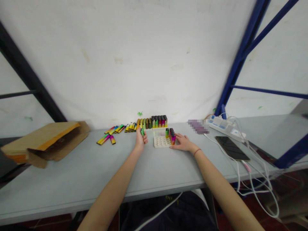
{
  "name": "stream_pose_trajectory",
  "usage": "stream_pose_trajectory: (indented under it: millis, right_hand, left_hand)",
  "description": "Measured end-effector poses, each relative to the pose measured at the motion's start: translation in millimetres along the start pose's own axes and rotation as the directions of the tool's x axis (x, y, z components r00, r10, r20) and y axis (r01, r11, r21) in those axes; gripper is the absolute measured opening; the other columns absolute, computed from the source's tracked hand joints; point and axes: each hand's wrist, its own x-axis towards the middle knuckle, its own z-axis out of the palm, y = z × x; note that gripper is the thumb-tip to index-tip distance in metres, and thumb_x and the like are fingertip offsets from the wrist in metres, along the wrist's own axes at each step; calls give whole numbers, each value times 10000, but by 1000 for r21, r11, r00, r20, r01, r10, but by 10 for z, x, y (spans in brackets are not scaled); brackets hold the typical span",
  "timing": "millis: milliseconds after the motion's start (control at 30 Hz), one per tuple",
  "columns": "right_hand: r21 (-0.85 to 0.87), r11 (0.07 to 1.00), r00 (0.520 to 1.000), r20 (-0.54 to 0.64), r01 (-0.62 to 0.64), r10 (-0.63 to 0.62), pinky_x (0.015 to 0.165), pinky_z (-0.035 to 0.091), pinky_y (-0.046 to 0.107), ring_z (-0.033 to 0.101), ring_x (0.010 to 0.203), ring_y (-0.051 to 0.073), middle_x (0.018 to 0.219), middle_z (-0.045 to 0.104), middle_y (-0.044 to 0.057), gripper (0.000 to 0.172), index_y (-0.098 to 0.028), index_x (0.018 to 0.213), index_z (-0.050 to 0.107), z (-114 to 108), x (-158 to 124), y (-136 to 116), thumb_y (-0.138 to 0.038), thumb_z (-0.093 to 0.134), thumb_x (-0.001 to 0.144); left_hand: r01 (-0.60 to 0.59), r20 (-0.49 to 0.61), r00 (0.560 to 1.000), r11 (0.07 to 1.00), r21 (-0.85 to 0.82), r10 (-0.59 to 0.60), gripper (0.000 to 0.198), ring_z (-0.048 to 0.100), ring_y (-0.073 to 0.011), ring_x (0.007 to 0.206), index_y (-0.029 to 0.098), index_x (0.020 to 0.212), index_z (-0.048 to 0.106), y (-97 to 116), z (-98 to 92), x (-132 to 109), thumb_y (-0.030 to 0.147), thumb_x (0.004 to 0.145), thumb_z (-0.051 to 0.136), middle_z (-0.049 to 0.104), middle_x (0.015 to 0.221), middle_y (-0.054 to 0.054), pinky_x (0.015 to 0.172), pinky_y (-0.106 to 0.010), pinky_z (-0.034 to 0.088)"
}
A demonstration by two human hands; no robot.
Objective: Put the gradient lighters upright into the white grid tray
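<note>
Green lighter [142, 131] pinched upright in my left hand [141, 139], fingers curled round it just above the grey table [72, 173]; my right hand [183, 143] lies spread against the white tray [160, 142] holding more lighters [170, 135]

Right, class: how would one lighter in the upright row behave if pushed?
Likely tippy: the lighters stand on narrow bases, packed side by side, so it might knock its neighbours. Glossy bodies probably feel slippery but stiff.

One left hand [141, 140], one right hand [183, 142], one white tray [158, 142], one phone [231, 148], one power strip [222, 126], lighters [156, 122] too many to count
</note>
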Motion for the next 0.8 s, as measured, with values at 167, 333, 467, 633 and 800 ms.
stream_pose_trajectory:
  millis: [167, 333, 467, 633, 800]
  right_hand:
    - [-6, 1000, 1000, 1, 0, 0, 1159, 121, 647, 226, 1465, 370, 1582, 286, 151, 880, -213, 1476, 401, -1, -3, -3, -712, 568, 771]
    - [-2, 1000, 1000, -8, 12, -12, 1161, 121, 641, 235, 1463, 356, 1577, 293, 159, 875, -191, 1480, 391, 0, -2, -2, -692, 567, 784]
    - [2, 1000, 1000, 1, 9, -9, 1158, 123, 645, 235, 1462, 362, 1577, 293, 160, 863, -205, 1467, 413, -2, 3, 5, -691, 584, 775]
    - [-4, 1000, 1000, -8, 10, -10, 1145, 134, 666, 228, 1462, 374, 1578, 295, 150, 849, -236, 1469, 408, 4, 8, 11, -686, 592, 773]
    - [-21, 1000, 1000, -19, 6, -7, 1148, 147, 660, 240, 1457, 380, 1575, 300, 151, 862, -219, 1473, 405, 10, 5, 5, -691, 583, 774]
  left_hand:
    - [-68, -67, 996, 997, -28, 66, 409, 151, -54, 295, 224, 594, 340, 27, -9, -3, 534, 857, 385, 216, 416, 95, 330, -193, 109]
    - [-215, -243, 952, 971, -104, 185, 393, 159, -62, 306, 227, 601, 322, 24, -12, -14, 521, 860, 351, 212, 424, 90, 337, -197, 111]
    - [-207, -248, 954, 968, -140, 168, 424, 175, -63, 307, 227, 599, 315, -22, -38, -4, 566, 849, 363, 216, 415, 90, 340, -199, 140]
    - [-84, -84, 994, 972, -218, 66, 391, 290, -71, 335, 215, 657, 406, -23, 21, -28, 559, 843, 407, 314, 441, 81, 370, -189, 269]
    - [33, 111, 994, 990, -139, -18, 309, 400, -84, 398, 207, 765, 480, -25, 150, -102, 509, 825, 502, 417, 510, 69, 420, -199, 371]
